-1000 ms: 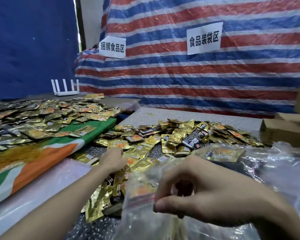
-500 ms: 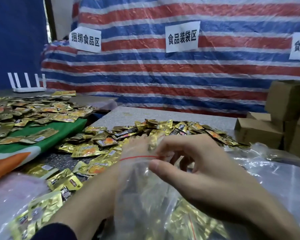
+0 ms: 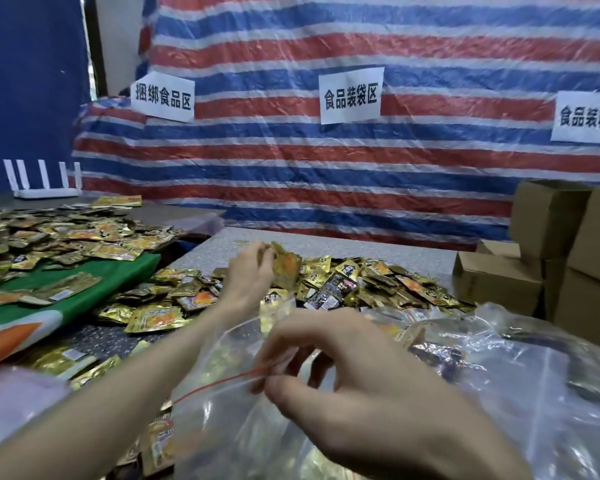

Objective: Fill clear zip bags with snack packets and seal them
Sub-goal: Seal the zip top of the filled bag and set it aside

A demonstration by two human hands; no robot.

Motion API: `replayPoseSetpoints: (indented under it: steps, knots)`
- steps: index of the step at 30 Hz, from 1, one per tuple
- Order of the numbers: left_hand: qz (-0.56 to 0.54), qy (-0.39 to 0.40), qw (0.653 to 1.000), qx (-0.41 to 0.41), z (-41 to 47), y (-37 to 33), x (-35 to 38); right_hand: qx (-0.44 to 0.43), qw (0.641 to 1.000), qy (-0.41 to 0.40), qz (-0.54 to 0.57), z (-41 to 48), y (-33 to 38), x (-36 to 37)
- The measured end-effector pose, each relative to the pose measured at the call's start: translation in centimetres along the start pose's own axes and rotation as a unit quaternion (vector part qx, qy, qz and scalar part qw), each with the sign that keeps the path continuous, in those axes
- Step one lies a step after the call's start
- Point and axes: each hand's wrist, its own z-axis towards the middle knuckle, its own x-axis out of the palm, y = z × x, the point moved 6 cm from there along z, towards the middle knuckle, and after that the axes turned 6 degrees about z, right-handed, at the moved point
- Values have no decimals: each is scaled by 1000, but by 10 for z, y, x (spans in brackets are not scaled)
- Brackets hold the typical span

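Gold foil packets lie heaped in a pile [image 3: 378, 282] on the worktop [image 3: 326, 244]. In the head view, the right hand [image 3: 354, 375] pinches the red-lined rim of the clear zip bag [image 3: 229, 417], which is unsealed and seemingly part-filled. The left hand [image 3: 250, 275] has its grip closed on a packet [image 3: 286, 268] above the pile. Half a second ago it sat at the bag mouth.

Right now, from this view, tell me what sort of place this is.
Most likely a makeshift food-packing station: heaps of snack packets on the table, paper signs taped to a striped tarp, and cardboard boxes stacked at the right.
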Motion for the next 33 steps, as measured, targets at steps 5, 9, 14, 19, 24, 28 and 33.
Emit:
replayPoseSetpoints:
  steps: [5,9,14,19,24,28,33]
  knots:
    - [-167,-20,986,15,-27,-21,-109,-17,999,43,4,1,15,17]
    - [-214,-36,976,22,-76,-47,-194,-32,997,66,21,0,25,30]
    - [-148,34,988,7,-130,-65,-235,-51,995,80,30,-1,37,39]
    - [-69,48,996,13,-156,-66,-240,-71,993,80,46,-4,48,42]
    - [12,24,1000,14,-164,-60,-237,-74,994,70,32,-6,51,46]
    - [-3,49,999,-6,-170,-50,-224,-108,990,62,63,-7,59,47]
    - [-33,105,993,-40,-180,-38,-197,-127,986,59,94,-4,64,61]
